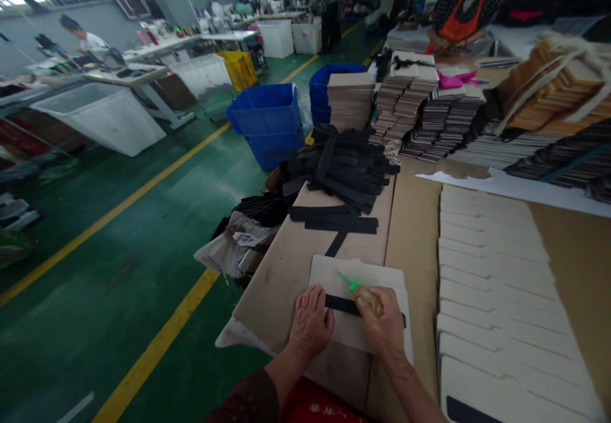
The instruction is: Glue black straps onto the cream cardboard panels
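Note:
A pale board (377,275) lies on the cardboard-covered table in front of me, with a black strip (342,304) across it. My left hand (311,322) rests flat at the strip's left end, fingers stretched out and partly covering it. In my right hand (386,325) is a squeeze bottle (368,299) with a yellowish body and a green nozzle. The nozzle points up and left above the board, over the area behind the strip. Part of the strip is hidden under my right hand; its right end shows beside the wrist.
Loose black strips (341,218) and a larger heap (344,162) lie beyond the board. To the right, pale boards (496,283) overlap in a row. Stacked boards (352,102) stand at the back, near a person in an orange apron (461,25). Blue bins (270,117) stand on the green floor.

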{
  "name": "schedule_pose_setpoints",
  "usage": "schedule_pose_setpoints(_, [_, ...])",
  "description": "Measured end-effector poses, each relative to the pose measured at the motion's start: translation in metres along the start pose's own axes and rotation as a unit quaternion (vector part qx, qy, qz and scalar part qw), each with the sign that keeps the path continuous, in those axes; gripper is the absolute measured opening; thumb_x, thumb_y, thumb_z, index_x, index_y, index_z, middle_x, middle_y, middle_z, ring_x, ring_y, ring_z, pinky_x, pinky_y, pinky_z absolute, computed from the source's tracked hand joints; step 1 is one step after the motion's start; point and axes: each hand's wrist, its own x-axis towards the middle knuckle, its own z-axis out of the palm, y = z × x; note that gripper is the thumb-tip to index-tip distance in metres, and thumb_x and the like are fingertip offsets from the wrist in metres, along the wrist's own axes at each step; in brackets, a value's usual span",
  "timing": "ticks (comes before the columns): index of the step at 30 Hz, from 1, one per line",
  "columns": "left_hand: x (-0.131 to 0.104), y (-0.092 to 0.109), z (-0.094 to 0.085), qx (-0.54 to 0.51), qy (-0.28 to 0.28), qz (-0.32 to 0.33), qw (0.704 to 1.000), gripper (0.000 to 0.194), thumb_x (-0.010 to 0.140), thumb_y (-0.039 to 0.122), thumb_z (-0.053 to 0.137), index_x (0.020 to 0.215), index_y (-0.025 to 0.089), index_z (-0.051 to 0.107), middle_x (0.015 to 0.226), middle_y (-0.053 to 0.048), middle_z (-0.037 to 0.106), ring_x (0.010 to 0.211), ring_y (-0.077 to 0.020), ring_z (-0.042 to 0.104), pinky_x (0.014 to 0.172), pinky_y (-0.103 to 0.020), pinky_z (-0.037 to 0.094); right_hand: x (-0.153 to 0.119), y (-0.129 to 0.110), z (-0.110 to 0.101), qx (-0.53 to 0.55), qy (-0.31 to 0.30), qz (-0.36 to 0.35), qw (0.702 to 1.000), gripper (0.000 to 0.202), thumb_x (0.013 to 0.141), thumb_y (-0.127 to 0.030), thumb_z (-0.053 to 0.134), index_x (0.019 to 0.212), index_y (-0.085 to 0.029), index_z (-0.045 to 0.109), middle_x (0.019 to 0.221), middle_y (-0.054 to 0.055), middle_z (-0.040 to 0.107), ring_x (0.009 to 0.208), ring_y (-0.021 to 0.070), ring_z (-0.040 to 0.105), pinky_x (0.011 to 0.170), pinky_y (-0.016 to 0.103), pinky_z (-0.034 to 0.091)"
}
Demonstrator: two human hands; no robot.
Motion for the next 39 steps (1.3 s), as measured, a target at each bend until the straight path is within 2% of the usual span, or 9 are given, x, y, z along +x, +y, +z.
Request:
schedule_pose_setpoints(8, [-0.002, -0.001, 0.001, -0.01, -0.004, 0.002, 1.0, 0.049, 0.083, 0.024, 0.053, 0.131, 0.014, 0.052, 0.134, -0.015, 0.056, 0.126, -0.0315, 0.048, 0.106, -0.05, 0.039, 0.026, -0.012, 0.049, -0.021, -0.029, -0.074, 0.997, 0.015, 0.085, -0.029, 0.057, 0.098, -0.021, 0.059, 0.098, 0.006, 0.058, 0.095, 0.0222, 0.054, 0.087, 0.039, 0.047])
schedule_pose_setpoints(12, [-0.002, -0.001, 0.001, -0.013, -0.01, 0.002, 1.0, 0.05, 0.081, 0.023, 0.053, 0.13, 0.013, 0.052, 0.134, -0.016, 0.055, 0.126, -0.0319, 0.047, 0.106, -0.052, 0.04, 0.029, -0.013, 0.061, -0.045, -0.042, -0.097, 0.993, 0.015, 0.088, -0.029, 0.054, 0.099, -0.021, 0.059, 0.098, 0.006, 0.058, 0.095, 0.0222, 0.053, 0.087, 0.038, 0.046])
schedule_pose_setpoints(22, [-0.001, 0.0, -0.001, -0.02, -0.023, -0.007, 1.0, 0.051, 0.081, 0.023, 0.054, 0.131, 0.013, 0.051, 0.135, -0.016, 0.055, 0.126, -0.0315, 0.047, 0.107, -0.052, 0.038, 0.033, -0.029, 0.055, -0.11, -0.083, -0.129, 0.982, 0.012, 0.09, -0.022, 0.052, 0.099, -0.021, 0.06, 0.097, 0.007, 0.056, 0.097, 0.0226, 0.051, 0.086, 0.034, 0.045])
schedule_pose_setpoints(28, [0.0, 0.0, -0.003, -0.017, -0.017, -0.002, 1.0, 0.051, 0.081, 0.023, 0.054, 0.131, 0.014, 0.05, 0.134, -0.016, 0.055, 0.125, -0.0309, 0.048, 0.106, -0.051, 0.038, 0.033, -0.033, 0.055, -0.127, -0.086, -0.128, 0.98, 0.013, 0.089, -0.02, 0.052, 0.099, -0.021, 0.06, 0.097, 0.007, 0.056, 0.097, 0.0227, 0.051, 0.085, 0.034, 0.045])
schedule_pose_setpoints(36, [-0.002, -0.001, 0.001, -0.005, 0.0, 0.008, 1.0, 0.048, 0.083, 0.024, 0.053, 0.13, 0.014, 0.052, 0.132, -0.015, 0.057, 0.125, -0.0308, 0.048, 0.106, -0.05, 0.039, 0.027, -0.018, 0.027, -0.158, -0.068, -0.119, 0.978, 0.015, 0.087, -0.019, 0.052, 0.1, -0.022, 0.059, 0.099, 0.007, 0.056, 0.098, 0.0236, 0.053, 0.084, 0.035, 0.046])
schedule_pose_setpoints(39, [-0.001, -0.001, 0.001, -0.005, 0.003, 0.003, 1.0, 0.047, 0.084, 0.025, 0.052, 0.13, 0.014, 0.052, 0.132, -0.015, 0.057, 0.125, -0.0304, 0.048, 0.106, -0.05, 0.039, 0.026, -0.013, 0.023, -0.156, -0.049, -0.118, 0.979, 0.014, 0.089, -0.021, 0.052, 0.101, -0.022, 0.058, 0.098, 0.007, 0.056, 0.096, 0.0237, 0.053, 0.084, 0.036, 0.046])
